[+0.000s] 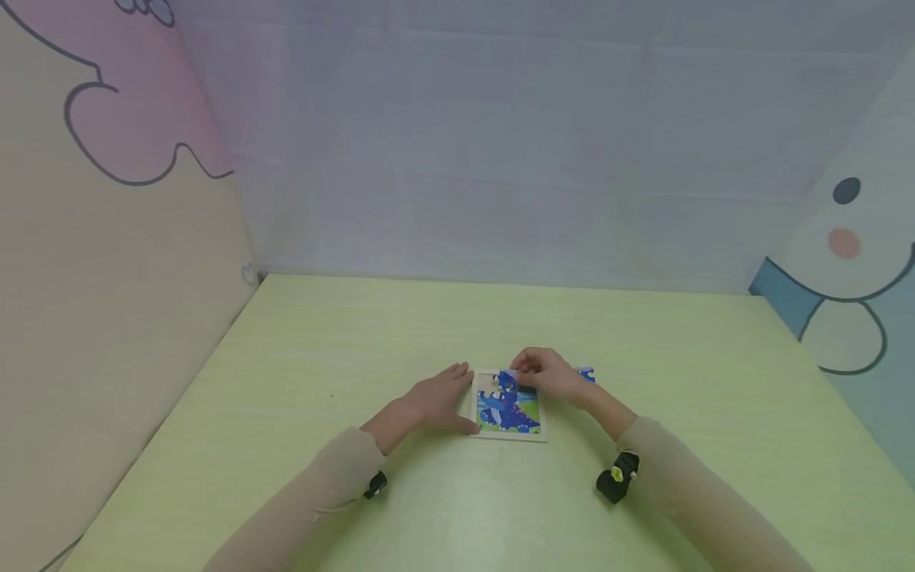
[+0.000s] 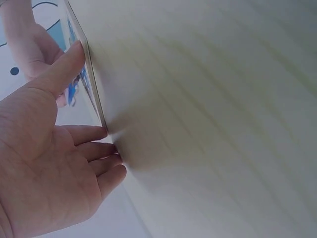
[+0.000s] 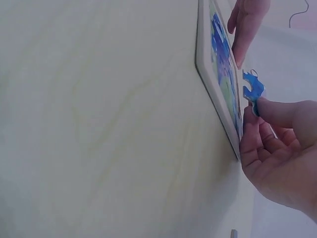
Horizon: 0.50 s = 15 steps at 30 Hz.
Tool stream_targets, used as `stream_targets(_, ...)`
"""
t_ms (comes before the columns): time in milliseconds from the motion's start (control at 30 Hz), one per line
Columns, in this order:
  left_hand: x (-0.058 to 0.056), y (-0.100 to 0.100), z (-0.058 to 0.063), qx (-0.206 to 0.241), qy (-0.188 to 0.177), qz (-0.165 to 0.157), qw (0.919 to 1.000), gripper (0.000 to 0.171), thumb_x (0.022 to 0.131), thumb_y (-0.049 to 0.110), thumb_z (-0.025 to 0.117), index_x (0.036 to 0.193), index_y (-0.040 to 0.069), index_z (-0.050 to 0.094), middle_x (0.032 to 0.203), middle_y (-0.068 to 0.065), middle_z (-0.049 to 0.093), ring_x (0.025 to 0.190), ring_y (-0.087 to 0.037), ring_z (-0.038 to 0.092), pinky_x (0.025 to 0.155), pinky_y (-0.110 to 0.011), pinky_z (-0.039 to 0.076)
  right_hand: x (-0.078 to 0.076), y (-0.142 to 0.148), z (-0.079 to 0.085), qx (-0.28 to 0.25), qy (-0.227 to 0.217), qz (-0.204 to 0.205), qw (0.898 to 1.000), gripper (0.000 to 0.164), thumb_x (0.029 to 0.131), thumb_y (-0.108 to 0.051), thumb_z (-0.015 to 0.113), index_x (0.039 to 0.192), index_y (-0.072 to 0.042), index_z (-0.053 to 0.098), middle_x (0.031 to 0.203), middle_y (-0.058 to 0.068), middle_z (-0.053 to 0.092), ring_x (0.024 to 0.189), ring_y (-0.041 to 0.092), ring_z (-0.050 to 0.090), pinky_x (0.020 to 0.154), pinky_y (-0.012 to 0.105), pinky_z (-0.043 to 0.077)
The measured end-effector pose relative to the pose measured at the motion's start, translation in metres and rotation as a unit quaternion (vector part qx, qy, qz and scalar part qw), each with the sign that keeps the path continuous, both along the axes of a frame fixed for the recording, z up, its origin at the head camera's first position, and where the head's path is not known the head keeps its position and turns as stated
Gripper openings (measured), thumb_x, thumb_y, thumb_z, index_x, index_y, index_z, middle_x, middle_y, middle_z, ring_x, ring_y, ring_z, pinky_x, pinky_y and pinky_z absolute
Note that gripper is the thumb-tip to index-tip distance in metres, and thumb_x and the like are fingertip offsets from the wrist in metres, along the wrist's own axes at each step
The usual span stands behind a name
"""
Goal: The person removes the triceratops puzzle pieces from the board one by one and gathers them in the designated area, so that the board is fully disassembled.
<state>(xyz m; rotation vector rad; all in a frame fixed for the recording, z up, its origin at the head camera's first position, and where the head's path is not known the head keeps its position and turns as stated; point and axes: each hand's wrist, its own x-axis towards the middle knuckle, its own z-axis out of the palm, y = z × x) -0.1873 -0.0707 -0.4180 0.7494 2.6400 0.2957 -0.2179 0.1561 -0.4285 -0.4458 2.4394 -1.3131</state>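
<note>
Tabletop [image 1: 372, 326], pale yellow-green, faintly streaked; one dark speck [image 1: 332, 396] at left. Backdrop [image 1: 465, 143], greyish lilac, lightly creased, behind the far edge. Left wall [image 1: 107, 318], beige; pink cartoon shape [image 1: 143, 127], dark outline, above; small heart [image 1: 249, 275] near the corner. Right wall [image 1: 886, 429], pale blue; white cartoon figure [image 1: 801, 270], dark oval eye [image 1: 847, 191], pink cheek [image 1: 844, 243].

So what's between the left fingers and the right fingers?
In the head view, the dinosaur puzzle; the right fingers pinch a blue piece above it.
</note>
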Motion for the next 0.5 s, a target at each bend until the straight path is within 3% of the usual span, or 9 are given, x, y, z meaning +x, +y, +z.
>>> stream_targets(200, 0.0, 0.0, 0.0, -0.002, -0.001, -0.001, 1.0, 0.092, 0.076, 0.051, 0.066, 0.142, 0.002, 0.025, 0.149, -0.014, 0.018, 0.138, -0.026, 0.014, 0.109, -0.038, 0.023, -0.003, 0.023, 0.011, -0.001, -0.008, 0.008, 1.0, 0.012, 0.088, -0.005, 0.056, 0.098, 0.001, 0.058, 0.086, 0.009, 0.059, 0.076, 0.018, 0.053, 0.064, 0.028, 0.049)
stream_targets(500, 0.002, 0.0, 0.001, 0.006, -0.007, 0.007, 0.9999, 0.092, 0.076, 0.05, 0.066, 0.142, 0.002, 0.025, 0.15, -0.013, 0.017, 0.138, -0.026, 0.013, 0.11, -0.038, 0.021, -0.005, 0.088, 0.023, 0.027, 0.003, -0.008, 1.0, 0.018, 0.089, -0.008, 0.056, 0.102, 0.004, 0.057, 0.089, 0.011, 0.061, 0.078, 0.02, 0.055, 0.065, 0.031, 0.049)
